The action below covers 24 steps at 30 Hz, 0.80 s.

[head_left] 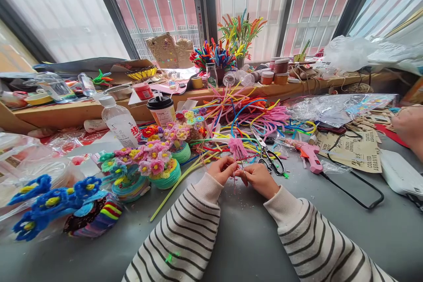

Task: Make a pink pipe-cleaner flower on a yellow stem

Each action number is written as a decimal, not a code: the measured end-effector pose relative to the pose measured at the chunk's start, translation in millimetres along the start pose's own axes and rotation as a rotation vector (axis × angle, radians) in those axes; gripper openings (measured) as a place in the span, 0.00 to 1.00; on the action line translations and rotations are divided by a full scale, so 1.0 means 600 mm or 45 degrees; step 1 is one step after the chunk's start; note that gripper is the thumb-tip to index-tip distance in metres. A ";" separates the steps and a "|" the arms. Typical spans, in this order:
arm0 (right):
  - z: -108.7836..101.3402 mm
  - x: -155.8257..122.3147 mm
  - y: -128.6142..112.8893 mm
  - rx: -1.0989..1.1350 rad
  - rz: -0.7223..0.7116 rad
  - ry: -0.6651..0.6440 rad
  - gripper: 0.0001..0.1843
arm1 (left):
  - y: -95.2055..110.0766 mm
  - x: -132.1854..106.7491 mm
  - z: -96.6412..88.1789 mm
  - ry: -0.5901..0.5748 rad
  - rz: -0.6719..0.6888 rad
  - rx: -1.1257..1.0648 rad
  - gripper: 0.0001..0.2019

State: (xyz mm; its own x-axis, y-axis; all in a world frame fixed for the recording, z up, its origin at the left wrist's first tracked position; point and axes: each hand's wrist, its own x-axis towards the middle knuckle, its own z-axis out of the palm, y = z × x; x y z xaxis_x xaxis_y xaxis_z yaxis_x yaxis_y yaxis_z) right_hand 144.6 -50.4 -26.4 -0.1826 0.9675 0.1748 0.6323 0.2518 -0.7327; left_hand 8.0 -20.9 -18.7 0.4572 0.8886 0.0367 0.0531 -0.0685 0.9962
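Note:
My left hand (222, 170) and my right hand (259, 179) meet over the middle of the grey table, fingers pinched close together. Between them are the thin stems of a pink pipe-cleaner bunch (237, 147), whose fuzzy strands fan out just beyond my fingertips. Thin ends hang below the fingers; exactly how each fingertip grips them is too small to make out. Small pale bits lie scattered on the tabletop under my hands. Black-handled scissors (271, 161) rest just beyond my right hand, and a yellow pipe cleaner (172, 191) lies left of my left hand.
Pipe-cleaner flowers in pots (155, 158) crowd the left, with a water bottle (119, 121) and a lidded cup (161, 110) behind. Loose pipe cleaners (257, 114) pile up ahead. A pink glue gun (309, 156) with a black cord lies right. Another person's hand (410, 128) shows at the right edge.

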 end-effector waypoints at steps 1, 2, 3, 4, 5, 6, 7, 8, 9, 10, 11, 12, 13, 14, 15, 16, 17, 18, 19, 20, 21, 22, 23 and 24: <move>0.000 0.000 0.000 -0.002 0.000 0.001 0.33 | 0.002 -0.001 0.001 0.003 -0.009 -0.010 0.15; 0.001 0.000 0.000 0.003 0.000 -0.001 0.33 | 0.005 -0.002 0.001 0.019 -0.010 -0.018 0.15; 0.001 0.000 0.000 0.012 -0.001 -0.006 0.34 | 0.008 -0.003 0.002 0.041 -0.006 -0.025 0.15; 0.001 -0.001 0.001 0.025 -0.001 -0.016 0.34 | 0.011 -0.003 0.002 0.064 0.002 -0.031 0.15; 0.001 -0.001 0.001 0.039 -0.003 -0.030 0.35 | 0.014 -0.004 0.003 0.079 0.009 -0.035 0.15; 0.001 -0.001 0.002 0.052 -0.005 -0.045 0.35 | 0.017 -0.004 0.003 0.082 0.010 -0.037 0.15; 0.001 -0.001 0.002 0.060 -0.007 -0.060 0.35 | 0.019 -0.005 0.003 0.075 0.005 -0.038 0.15; 0.001 -0.001 0.003 0.066 -0.007 -0.073 0.36 | 0.022 -0.005 0.003 0.061 -0.005 -0.038 0.16; 0.001 -0.001 0.003 0.070 -0.007 -0.080 0.36 | 0.024 -0.006 0.003 0.047 -0.016 -0.038 0.16; 0.001 -0.001 0.003 0.071 -0.008 -0.085 0.36 | 0.026 -0.006 0.003 0.040 -0.023 -0.040 0.16; 0.001 -0.001 0.003 0.071 -0.010 -0.089 0.36 | 0.027 -0.007 0.003 0.037 -0.026 -0.045 0.16; 0.001 -0.001 0.003 0.072 -0.011 -0.097 0.36 | 0.028 -0.007 0.003 0.045 -0.019 -0.053 0.16; 0.000 -0.001 0.002 0.075 -0.013 -0.106 0.36 | 0.027 -0.007 0.003 0.060 -0.004 -0.064 0.15; 0.000 -0.001 0.001 0.081 -0.016 -0.114 0.36 | 0.026 -0.007 0.003 0.076 0.014 -0.073 0.15; -0.001 -0.001 0.000 0.089 -0.018 -0.120 0.37 | 0.024 -0.006 0.002 0.086 0.027 -0.081 0.15; -0.001 -0.002 -0.001 0.098 -0.020 -0.125 0.37 | 0.021 -0.005 0.002 0.088 0.033 -0.087 0.15; -0.001 -0.002 -0.001 0.107 -0.023 -0.127 0.37 | 0.019 -0.005 0.001 0.084 0.032 -0.089 0.15; -0.001 -0.002 -0.002 0.114 -0.027 -0.129 0.37 | 0.017 -0.004 0.001 0.075 0.026 -0.090 0.15; -0.001 -0.003 -0.002 0.119 -0.033 -0.133 0.37 | 0.017 -0.004 0.000 0.065 0.017 -0.089 0.16; -0.001 -0.003 -0.003 0.120 -0.039 -0.137 0.37 | 0.017 -0.003 0.000 0.058 0.010 -0.088 0.16; -0.001 -0.003 -0.003 0.120 -0.045 -0.140 0.37 | 0.017 -0.004 0.001 0.056 0.005 -0.087 0.16; -0.001 -0.003 -0.003 0.120 -0.049 -0.139 0.37 | 0.019 -0.004 0.001 0.055 -0.001 -0.084 0.16; -0.001 -0.003 -0.004 0.121 -0.051 -0.135 0.38 | 0.020 -0.005 0.002 0.048 -0.010 -0.081 0.16; -0.001 -0.004 -0.005 0.125 -0.049 -0.130 0.38 | 0.022 -0.006 0.003 0.041 -0.019 -0.076 0.16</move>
State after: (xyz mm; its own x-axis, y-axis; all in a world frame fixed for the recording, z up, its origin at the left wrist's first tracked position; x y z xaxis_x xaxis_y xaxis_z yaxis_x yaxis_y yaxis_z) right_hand 143.6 -53.1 -24.5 -0.2846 0.9484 0.1398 0.5473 0.2805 -0.7886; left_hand 8.6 -25.6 -6.0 0.4277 0.9036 0.0236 0.0061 -0.0290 0.9996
